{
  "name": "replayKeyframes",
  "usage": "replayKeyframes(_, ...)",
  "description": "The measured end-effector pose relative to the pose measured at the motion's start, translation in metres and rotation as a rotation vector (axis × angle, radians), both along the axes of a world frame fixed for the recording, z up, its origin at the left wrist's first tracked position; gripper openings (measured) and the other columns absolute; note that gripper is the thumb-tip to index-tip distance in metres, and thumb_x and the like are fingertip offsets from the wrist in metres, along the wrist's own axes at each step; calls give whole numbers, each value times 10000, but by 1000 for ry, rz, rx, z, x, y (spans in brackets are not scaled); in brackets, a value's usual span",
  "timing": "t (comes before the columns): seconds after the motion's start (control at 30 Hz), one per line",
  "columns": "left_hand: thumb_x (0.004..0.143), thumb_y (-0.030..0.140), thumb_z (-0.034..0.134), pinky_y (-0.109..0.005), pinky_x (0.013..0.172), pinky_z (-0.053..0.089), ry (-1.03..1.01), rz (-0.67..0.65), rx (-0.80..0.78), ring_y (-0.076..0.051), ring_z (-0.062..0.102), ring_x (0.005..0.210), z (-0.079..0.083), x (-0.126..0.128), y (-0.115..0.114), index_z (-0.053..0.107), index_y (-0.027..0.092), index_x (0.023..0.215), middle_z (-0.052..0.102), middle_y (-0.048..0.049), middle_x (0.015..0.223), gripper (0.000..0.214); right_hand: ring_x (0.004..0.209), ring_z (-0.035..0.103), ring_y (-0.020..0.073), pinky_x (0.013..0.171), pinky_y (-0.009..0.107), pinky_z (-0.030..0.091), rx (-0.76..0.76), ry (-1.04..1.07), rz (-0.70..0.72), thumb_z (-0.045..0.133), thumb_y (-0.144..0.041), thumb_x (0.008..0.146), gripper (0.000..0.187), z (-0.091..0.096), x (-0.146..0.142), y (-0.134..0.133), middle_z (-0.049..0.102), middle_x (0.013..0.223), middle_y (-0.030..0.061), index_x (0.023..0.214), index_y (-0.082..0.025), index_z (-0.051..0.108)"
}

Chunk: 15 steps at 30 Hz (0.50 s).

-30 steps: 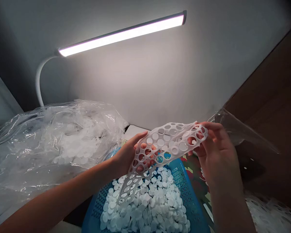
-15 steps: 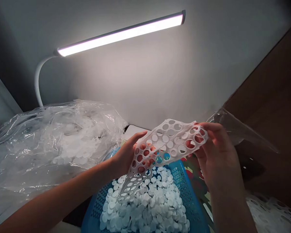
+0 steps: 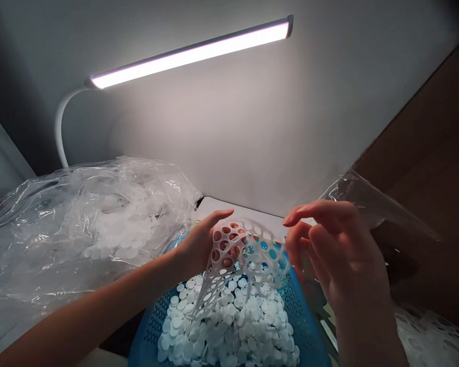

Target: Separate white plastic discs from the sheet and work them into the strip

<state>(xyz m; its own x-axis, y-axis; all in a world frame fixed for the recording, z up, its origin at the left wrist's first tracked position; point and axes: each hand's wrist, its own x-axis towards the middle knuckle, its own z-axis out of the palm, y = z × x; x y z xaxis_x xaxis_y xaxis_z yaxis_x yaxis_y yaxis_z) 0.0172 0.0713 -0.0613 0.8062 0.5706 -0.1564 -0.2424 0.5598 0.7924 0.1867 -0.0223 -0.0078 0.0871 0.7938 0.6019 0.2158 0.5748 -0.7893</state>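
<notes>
The left hand has its thumb outstretched; [image 3: 199,245] the right hand [image 3: 340,250] is loosely curled.

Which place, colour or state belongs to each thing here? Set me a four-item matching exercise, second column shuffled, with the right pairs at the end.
Column one:
1. Lamp
2. Basket
3. Perforated sheet
4. Large clear plastic bag

Column two:
A. Held in the left hand
B. Crinkled and shiny, at the picture's left
C. Lit, above both hands
D. Blue, with white discs in it

Right pairs: 1-C, 2-D, 3-A, 4-B
</notes>
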Motion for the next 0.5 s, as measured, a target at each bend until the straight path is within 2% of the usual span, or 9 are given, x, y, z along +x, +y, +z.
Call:
replayKeyframes(0.13, 711, 598, 572, -247, 548, 374, 59, 51, 10, -119, 475, 547, 5, 1, -4, 572, 143, 773, 555, -28, 673, 459, 511, 509, 76, 386, 205, 398, -23, -77, 5, 551, -365, 904, 119, 2, -1, -1, 597, 903, 14, 930, -250, 555)
replayKeyframes(0.23, 695, 568, 600, -243, 544, 371, 51, 76, 16, -118, 479, 558, 7, 0, -6, 560, 153, 736, 556, -17, 671, 419, 638, 582, 118, 474, 230, 478, -50, -159, -59, 570, -362, 887, 117, -1, 0, 1, 603, 927, 19, 952, -265, 563)
replayKeyframes(0.3, 705, 542, 601, -236, 515, 354, 44, 89, 20, -110, 467, 530, 7, 0, -7, 571, 153, 734, 541, -5, 634, 391, 781, 636, 174, 558, 274, 526, -120, -271, -69, 607, -399, 851, 262, -5, 1, 4, 613, 1010, 34, 1088, -304, 548)
replayKeyframes(0.4, 721, 474, 606, -226, 469, 322, 38, 104, 73, -92, 432, 468, 6, 0, -8, 581, 145, 734, 513, 5, 576, 330, 1013, 620, 250, 701, 349, 561, -264, -481, 22, 677, -430, 784, 579, -12, 1, 9, 598, 1181, 58, 1304, -356, 431)
replayKeyframes(0.5, 729, 413, 629, -205, 425, 287, 38, 101, 166, -71, 397, 417, 7, 0, -9, 582, 145, 732, 492, 19, 540, 271, 1043, 613, 246, 819, 401, 550, -313, -543, 68, 685, -417, 783, 609, -16, 2, 14, 610, 1217, 64, 1328, -328, 429)
